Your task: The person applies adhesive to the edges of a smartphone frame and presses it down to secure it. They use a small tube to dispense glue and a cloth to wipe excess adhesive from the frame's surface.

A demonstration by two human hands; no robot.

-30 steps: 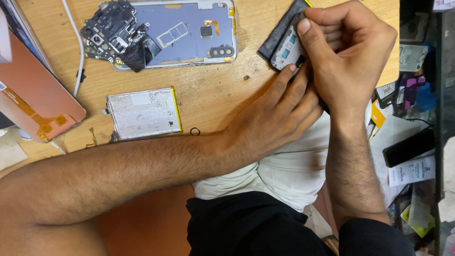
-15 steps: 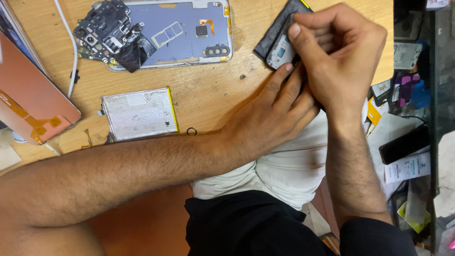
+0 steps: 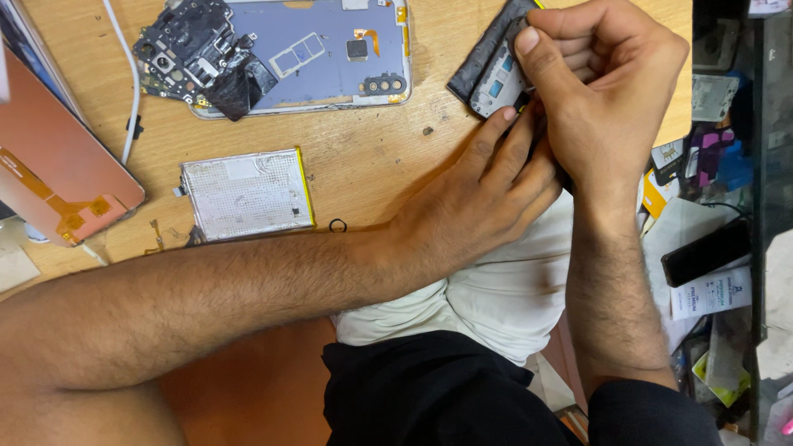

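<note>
A dark phone frame (image 3: pixel 487 62) lies tilted at the wooden table's (image 3: pixel 372 165) right edge. My right hand (image 3: pixel 607 91) is closed over it, thumb pressed on its upper end. My left hand (image 3: pixel 487 194) reaches in from the left and its fingers hold the frame's lower end under my right hand. Most of the frame is hidden by both hands.
An opened phone back (image 3: pixel 322 54) with a loose circuit board (image 3: pixel 194 54) lies at the top. A silver battery (image 3: pixel 246 194) sits mid-table, a small black ring (image 3: pixel 337 225) beside it. A copper-coloured screen panel (image 3: pixel 58 177) lies left. Cluttered shelves (image 3: pixel 727 206) stand right.
The view has shifted slightly. Both hands stay on the dark frame, with only small finger movements.
</note>
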